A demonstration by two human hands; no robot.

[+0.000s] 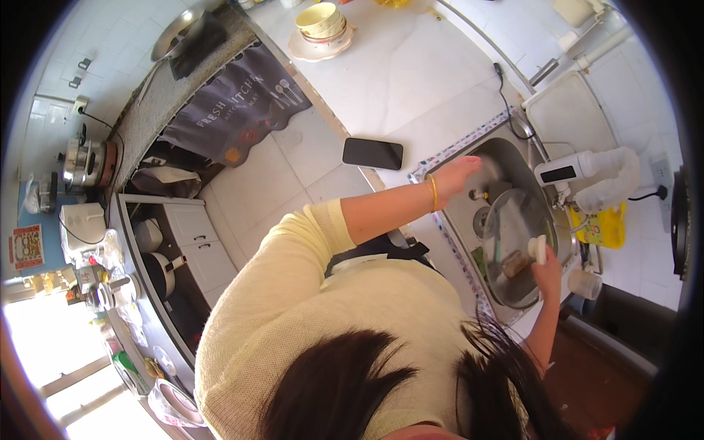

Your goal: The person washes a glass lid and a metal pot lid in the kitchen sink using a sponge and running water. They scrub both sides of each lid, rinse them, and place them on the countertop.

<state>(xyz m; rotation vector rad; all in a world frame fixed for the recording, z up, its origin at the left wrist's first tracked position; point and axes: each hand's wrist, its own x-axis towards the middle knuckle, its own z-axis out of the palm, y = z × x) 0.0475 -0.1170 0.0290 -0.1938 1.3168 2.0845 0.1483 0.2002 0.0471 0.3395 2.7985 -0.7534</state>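
My left hand (455, 180), with a gold bangle at the wrist, reaches over the near rim of the steel sink (459, 212). Its fingers are extended and nothing shows in them. Inside the sink, my right hand (546, 270) grips the white knob (538, 249) of a clear glass pot lid (509, 225), which is tilted. A brown block (515, 265), perhaps a sponge, appears at the lid; whether it lies on or under the glass I cannot tell. Something green (478, 261) lies by the sink's near wall.
A phone (373, 154) lies at the counter's near edge. Stacked bowls (320, 23) rest on scalloped plates farther along the counter (407, 66). Behind the sink stand a white faucet unit (566, 169) with a dark display, a yellow jug (602, 226) and a white board (572, 113).
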